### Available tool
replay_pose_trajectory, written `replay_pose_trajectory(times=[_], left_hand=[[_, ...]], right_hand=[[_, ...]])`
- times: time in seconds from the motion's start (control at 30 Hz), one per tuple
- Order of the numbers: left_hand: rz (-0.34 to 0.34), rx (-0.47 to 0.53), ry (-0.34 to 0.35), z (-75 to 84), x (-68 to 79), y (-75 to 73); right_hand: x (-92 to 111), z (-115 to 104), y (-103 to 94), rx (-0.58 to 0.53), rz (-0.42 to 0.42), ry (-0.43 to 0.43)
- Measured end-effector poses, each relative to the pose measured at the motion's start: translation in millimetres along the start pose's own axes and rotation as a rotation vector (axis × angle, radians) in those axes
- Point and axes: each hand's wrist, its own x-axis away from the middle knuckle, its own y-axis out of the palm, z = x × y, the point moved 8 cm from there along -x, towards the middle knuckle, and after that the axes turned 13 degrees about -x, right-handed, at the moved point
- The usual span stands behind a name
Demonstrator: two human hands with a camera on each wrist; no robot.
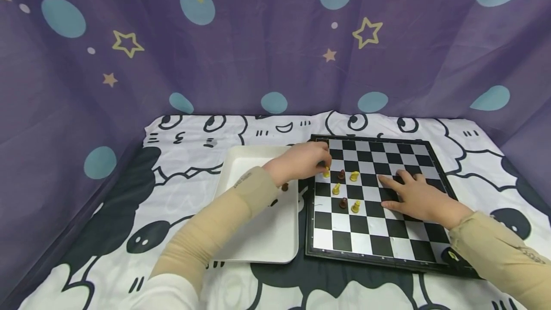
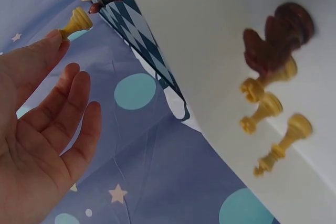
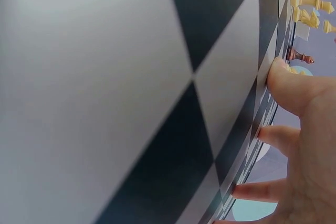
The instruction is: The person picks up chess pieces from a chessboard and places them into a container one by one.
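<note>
At the left edge of the black-and-white chessboard [image 1: 404, 248], my left hand [image 1: 299, 160] pinches a yellow chess piece [image 2: 77, 22] between thumb and forefinger. Its top is hidden by the fingertips; its other fingers are loosely bent. Beside it on the board stand several pieces, among them a brown piece [image 1: 341, 174], a yellow piece [image 1: 354, 176] and, nearer the front, another brown piece [image 1: 343, 203]. My right hand [image 1: 417, 199] rests on the board's right half, fingers spread, touching the squares and holding nothing.
A white tray [image 1: 258, 243] lies left of the board, under my left forearm. Inside it are brown pieces [image 2: 283, 32] and several yellow pieces, including a tall one [image 2: 286, 140]. A patterned cloth [image 1: 172, 195] covers the table; a purple curtain [image 1: 258, 51] hangs behind.
</note>
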Motion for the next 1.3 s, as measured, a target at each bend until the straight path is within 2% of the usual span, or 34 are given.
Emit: replay_pose_trajectory(times=[0.37, 0.8, 1.3], left_hand=[[0.026, -0.02, -0.002, -10.1, 20.5, -3.0], [0.052, -0.02, -0.038, -25.1, 41.2, -2.1], [0.095, -0.058, -0.066, -47.8, 57.6, 2.7]], right_hand=[[0, 1, 1.3, 0.004, 0.004, 0.003], [0, 0, 0.9, 0.015, 0.011, 0.007], [0, 0, 0.6, 0.013, 0.013, 0.002]])
